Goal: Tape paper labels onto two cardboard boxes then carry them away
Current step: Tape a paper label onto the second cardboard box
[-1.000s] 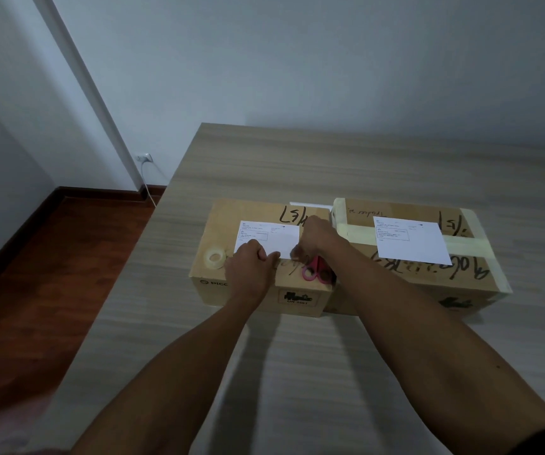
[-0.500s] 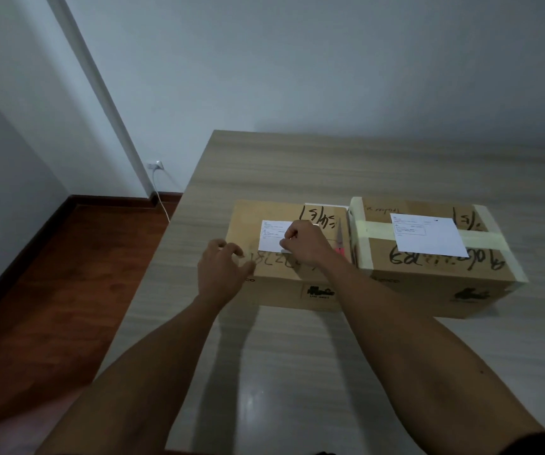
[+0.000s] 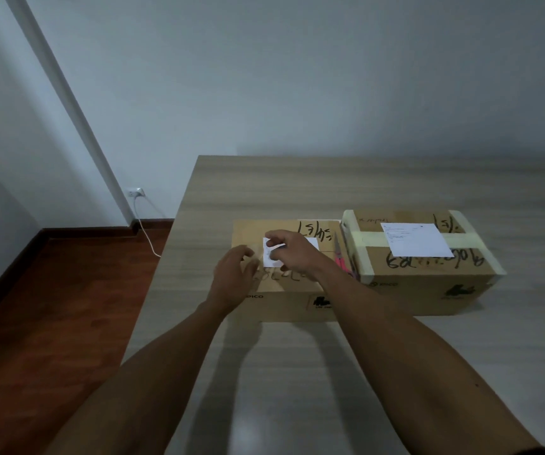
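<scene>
My right hand (image 3: 292,252) rests on the paper label (image 3: 272,254) atop the left box (image 3: 281,277), fingers curled and pinching at its left edge. My left hand (image 3: 235,277) hovers at its eight o'clock, fingers loosely curled; what it holds, I cannot tell. I count two boxes and two labels, long axes running nine to three. The second label (image 3: 417,239) lies on the right box (image 3: 429,267) at three o'clock. Pink scissors (image 3: 343,259) sit between the boxes on the table (image 3: 297,188).
</scene>
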Demonstrator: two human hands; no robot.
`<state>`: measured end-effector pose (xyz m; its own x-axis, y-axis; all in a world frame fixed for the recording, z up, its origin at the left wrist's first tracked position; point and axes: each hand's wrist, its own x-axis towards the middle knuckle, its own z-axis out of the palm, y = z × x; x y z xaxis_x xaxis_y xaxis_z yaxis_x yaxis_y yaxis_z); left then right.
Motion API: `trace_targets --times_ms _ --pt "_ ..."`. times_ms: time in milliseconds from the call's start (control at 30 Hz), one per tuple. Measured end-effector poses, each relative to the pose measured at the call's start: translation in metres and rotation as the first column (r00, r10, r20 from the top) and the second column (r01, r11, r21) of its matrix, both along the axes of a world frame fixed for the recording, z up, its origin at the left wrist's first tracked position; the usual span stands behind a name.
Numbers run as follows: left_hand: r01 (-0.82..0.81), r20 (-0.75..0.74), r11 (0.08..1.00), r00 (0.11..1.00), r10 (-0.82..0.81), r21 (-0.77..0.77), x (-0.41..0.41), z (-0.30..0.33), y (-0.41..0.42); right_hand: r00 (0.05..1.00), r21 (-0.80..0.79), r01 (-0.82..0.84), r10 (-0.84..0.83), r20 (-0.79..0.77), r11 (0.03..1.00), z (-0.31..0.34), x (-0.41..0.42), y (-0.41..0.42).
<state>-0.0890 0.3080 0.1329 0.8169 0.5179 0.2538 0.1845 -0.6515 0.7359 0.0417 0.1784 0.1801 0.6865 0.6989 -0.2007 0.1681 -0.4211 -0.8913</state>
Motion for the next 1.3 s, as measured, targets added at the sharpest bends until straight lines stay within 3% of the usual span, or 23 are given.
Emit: trace_targets --times_ms 133,333,500,667,1100,1300 --pt "0.055 0.049 0.998 0.997 -0.054 -0.021 0.008 0.009 -0.001 0.999 0.049 0.032 -0.031 -0.004 0.998 0.014 -0.002 0.0" --pt "0.101 0.063 0.995 0.993 -0.099 -0.024 0.013 0.014 0.0 0.985 0.148 0.062 -0.085 0.151 0.987 0.029 -0.002 -0.008" --pt "0.097 0.056 0.995 0.994 -0.095 -0.025 0.016 0.018 -0.003 0.973 0.112 0.082 -0.104 0.204 0.99 0.033 0.001 -0.009" --pt "0.049 -0.061 0.994 0.997 -0.055 -0.098 0.022 0.021 -0.006 0.95 0.08 0.109 -0.127 0.286 0.991 0.038 0.008 -0.007" --pt "-0.156 -0.059 0.967 0.987 0.147 -0.204 0.027 0.043 -0.017 0.909 0.064 0.103 -0.12 0.399 0.993 0.056 0.026 -0.006" --pt "-0.099 -0.045 0.959 0.995 0.09 -0.264 0.03 0.046 -0.024 0.907 0.006 0.074 -0.069 0.415 0.997 0.059 0.038 -0.009"
